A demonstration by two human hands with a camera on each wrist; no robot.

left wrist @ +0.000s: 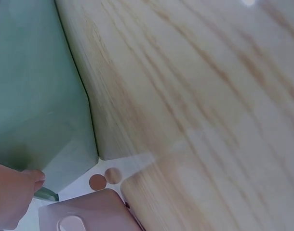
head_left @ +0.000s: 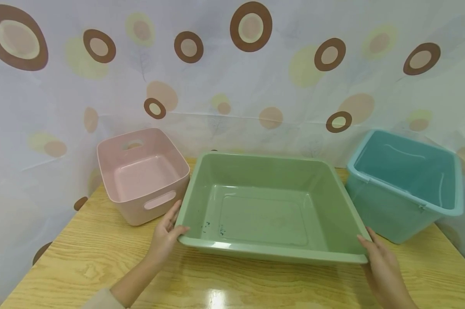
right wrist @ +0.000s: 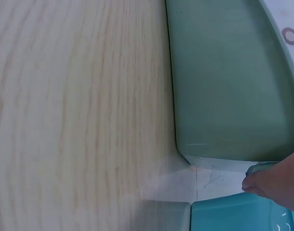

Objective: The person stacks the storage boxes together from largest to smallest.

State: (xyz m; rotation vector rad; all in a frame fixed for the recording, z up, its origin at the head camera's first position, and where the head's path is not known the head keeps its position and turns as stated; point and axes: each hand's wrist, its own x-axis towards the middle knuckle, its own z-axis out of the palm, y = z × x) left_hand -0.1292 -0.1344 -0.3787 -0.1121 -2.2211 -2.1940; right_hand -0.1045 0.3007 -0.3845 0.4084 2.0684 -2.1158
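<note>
A wide green plastic basin (head_left: 263, 219) sits in the middle of the wooden table, its inside bare apart from a few dark specks near the left. My left hand (head_left: 166, 231) grips the rim at its near left corner, thumb over the edge and fingers beneath. At the near right corner my right hand (head_left: 383, 262) holds the rim in the same way. The left wrist view shows the basin's outer wall (left wrist: 36, 96) beside the left hand (left wrist: 14, 195). In the right wrist view the right hand (right wrist: 277, 180) pinches the rim at the corner.
A pink basket (head_left: 163, 201) with handle slots stands close to the basin's left side. To the right is a teal bin (head_left: 383, 210), turned at an angle. The wooden table (head_left: 89, 262) meets a patterned cloth backdrop (head_left: 217, 77) behind.
</note>
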